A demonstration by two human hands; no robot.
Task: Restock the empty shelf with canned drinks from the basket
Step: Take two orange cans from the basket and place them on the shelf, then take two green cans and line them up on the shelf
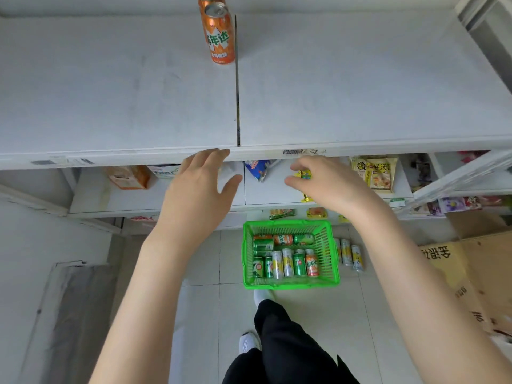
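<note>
The white empty shelf [110, 92] fills the upper view. Two orange cans [219, 37] stand on it at the back, one behind the other, next to a dark seam. A green basket [291, 284] sits on the tiled floor below, with several green, orange and yellow-white cans [288, 261] lying in it. My left hand [199, 189] hovers at the shelf's front edge with fingers spread and holds nothing. My right hand [329, 181] is level with it to the right, fingers loosely bent and holding nothing. Part of a yellow packet on the lower shelf is hidden behind it.
Three yellow-white cans [347, 253] lie on the floor right of the basket. Lower shelves hold snack packets [379, 173] and an orange carton [128, 177]. Cardboard boxes [465, 273] stand at the right. My legs and white shoes [277, 342] are just behind the basket.
</note>
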